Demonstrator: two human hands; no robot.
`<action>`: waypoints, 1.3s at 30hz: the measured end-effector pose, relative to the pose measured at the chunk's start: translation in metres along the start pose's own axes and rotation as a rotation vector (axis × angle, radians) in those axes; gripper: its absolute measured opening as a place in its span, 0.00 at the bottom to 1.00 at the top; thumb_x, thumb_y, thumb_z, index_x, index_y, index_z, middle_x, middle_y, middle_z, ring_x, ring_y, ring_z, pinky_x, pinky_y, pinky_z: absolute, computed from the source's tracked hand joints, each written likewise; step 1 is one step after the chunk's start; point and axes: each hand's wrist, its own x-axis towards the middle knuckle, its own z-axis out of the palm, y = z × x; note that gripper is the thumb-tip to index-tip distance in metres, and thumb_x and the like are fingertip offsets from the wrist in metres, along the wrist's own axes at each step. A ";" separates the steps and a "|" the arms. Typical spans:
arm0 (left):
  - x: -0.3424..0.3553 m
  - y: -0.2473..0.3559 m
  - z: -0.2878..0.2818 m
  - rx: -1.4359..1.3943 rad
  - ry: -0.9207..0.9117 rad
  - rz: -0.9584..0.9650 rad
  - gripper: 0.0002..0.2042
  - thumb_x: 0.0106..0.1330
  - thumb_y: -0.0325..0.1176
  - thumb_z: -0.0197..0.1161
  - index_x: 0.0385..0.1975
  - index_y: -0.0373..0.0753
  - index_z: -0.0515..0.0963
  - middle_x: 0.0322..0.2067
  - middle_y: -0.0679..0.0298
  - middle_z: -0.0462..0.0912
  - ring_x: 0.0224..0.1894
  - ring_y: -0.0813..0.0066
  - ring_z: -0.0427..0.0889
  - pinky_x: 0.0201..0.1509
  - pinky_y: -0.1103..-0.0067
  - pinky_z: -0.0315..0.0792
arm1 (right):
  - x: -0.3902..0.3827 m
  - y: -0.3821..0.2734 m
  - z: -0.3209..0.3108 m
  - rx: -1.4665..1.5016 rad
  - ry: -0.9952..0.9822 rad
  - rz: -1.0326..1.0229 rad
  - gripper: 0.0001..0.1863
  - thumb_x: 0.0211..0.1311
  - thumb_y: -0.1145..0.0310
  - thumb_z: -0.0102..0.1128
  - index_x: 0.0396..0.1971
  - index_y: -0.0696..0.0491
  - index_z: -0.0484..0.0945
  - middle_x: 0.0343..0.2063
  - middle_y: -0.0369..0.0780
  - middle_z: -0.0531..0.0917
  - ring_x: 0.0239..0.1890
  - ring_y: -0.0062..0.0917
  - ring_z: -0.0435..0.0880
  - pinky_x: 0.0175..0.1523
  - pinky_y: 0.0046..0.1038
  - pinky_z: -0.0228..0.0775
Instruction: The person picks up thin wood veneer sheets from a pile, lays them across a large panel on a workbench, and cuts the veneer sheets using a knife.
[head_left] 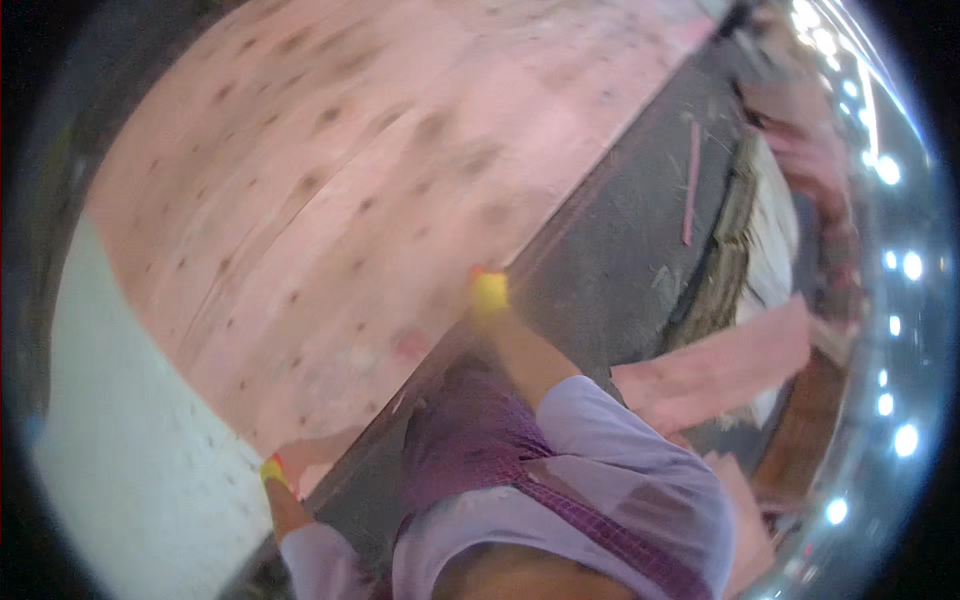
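A large pinkish plywood sheet (330, 190) with dark knots fills the upper left of the blurred, tilted picture. My right hand (489, 292), in a yellow glove, is clamped on the sheet's long edge, where it meets the dark floor. My left hand (273, 468), also in a yellow glove, holds the same edge near the sheet's lower corner. Both forearms come out of lavender sleeves (620, 450). A purple checked cloth (480, 440) hangs in front of my body.
A dark grey floor (620, 250) runs beside the sheet, with a thin pink strip (690, 185) lying on it. A stack of ragged veneer sheets (745, 230) and a loose pink sheet piece (730, 365) lie to the right. A pale surface (130, 440) borders the left.
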 end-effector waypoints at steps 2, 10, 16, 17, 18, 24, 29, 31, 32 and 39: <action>-0.014 0.006 0.001 -0.009 -0.016 0.017 0.20 0.56 0.40 0.54 0.49 0.42 0.68 0.46 0.56 0.73 0.49 0.57 0.73 0.49 0.66 0.69 | 0.002 0.011 0.000 -0.005 -0.250 -0.321 0.18 0.56 0.58 0.48 0.33 0.59 0.74 0.27 0.50 0.79 0.33 0.40 0.79 0.36 0.36 0.71; -0.058 0.062 0.019 0.018 0.025 0.306 0.26 0.54 0.36 0.55 0.55 0.40 0.62 0.53 0.53 0.65 0.53 0.57 0.68 0.54 0.66 0.65 | 0.055 0.039 0.027 0.020 -0.374 -0.233 0.25 0.50 0.52 0.53 0.39 0.60 0.73 0.36 0.56 0.78 0.44 0.44 0.77 0.47 0.37 0.69; -0.116 0.025 0.032 0.120 0.200 0.845 0.30 0.52 0.32 0.55 0.58 0.38 0.57 0.58 0.51 0.58 0.56 0.57 0.64 0.57 0.66 0.61 | 0.001 -0.020 -0.057 0.181 -0.371 0.052 0.25 0.51 0.53 0.52 0.39 0.61 0.72 0.39 0.55 0.77 0.48 0.43 0.74 0.50 0.36 0.67; -0.134 0.022 0.041 0.125 0.211 1.003 0.31 0.52 0.32 0.55 0.59 0.38 0.56 0.58 0.51 0.57 0.57 0.58 0.64 0.58 0.66 0.61 | -0.006 -0.020 -0.067 0.166 -0.404 -0.043 0.27 0.52 0.51 0.51 0.39 0.61 0.72 0.36 0.55 0.78 0.42 0.42 0.78 0.46 0.36 0.69; -0.158 0.027 0.051 0.127 0.210 1.178 0.32 0.52 0.31 0.55 0.60 0.38 0.55 0.59 0.51 0.56 0.58 0.58 0.63 0.59 0.66 0.60 | -0.003 -0.019 -0.068 0.180 -0.405 -0.044 0.27 0.52 0.51 0.51 0.39 0.61 0.72 0.36 0.55 0.78 0.42 0.42 0.78 0.46 0.36 0.69; -0.273 0.056 0.083 0.706 0.384 1.018 0.13 0.49 0.34 0.54 0.31 0.31 0.74 0.31 0.52 0.77 0.37 0.54 0.76 0.39 0.66 0.71 | -0.007 -0.023 -0.147 -0.196 -0.753 -0.622 0.29 0.49 0.46 0.58 0.37 0.59 0.74 0.13 0.43 0.77 0.20 0.31 0.80 0.25 0.32 0.71; -0.200 0.060 0.091 0.846 0.384 1.428 0.10 0.47 0.32 0.54 0.25 0.33 0.75 0.25 0.52 0.78 0.31 0.54 0.77 0.37 0.67 0.71 | 0.016 0.218 -0.114 0.242 -0.541 -0.829 0.22 0.50 0.58 0.56 0.43 0.54 0.72 0.19 0.41 0.78 0.17 0.29 0.77 0.26 0.32 0.68; -0.175 0.067 0.089 0.933 0.311 1.313 0.34 0.44 0.31 0.55 0.59 0.46 0.59 0.30 0.50 0.77 0.36 0.50 0.76 0.43 0.62 0.68 | -0.031 0.305 -0.119 0.618 -0.636 -0.404 0.23 0.48 0.66 0.56 0.49 0.51 0.70 0.27 0.39 0.79 0.19 0.25 0.76 0.28 0.28 0.69; -0.187 0.067 0.089 0.979 0.281 1.396 0.34 0.44 0.31 0.55 0.59 0.46 0.59 0.30 0.50 0.77 0.36 0.50 0.76 0.43 0.62 0.68 | -0.065 0.359 -0.120 0.636 -0.563 -0.340 0.23 0.48 0.66 0.56 0.49 0.51 0.70 0.27 0.39 0.79 0.19 0.25 0.76 0.28 0.28 0.69; -0.140 0.126 0.070 1.042 -0.014 1.452 0.12 0.59 0.44 0.51 0.30 0.42 0.74 0.16 0.62 0.74 0.15 0.63 0.71 0.17 0.71 0.65 | -0.305 0.581 -0.181 0.673 -0.055 0.159 0.26 0.53 0.67 0.54 0.55 0.47 0.66 0.43 0.38 0.77 0.35 0.24 0.78 0.37 0.28 0.70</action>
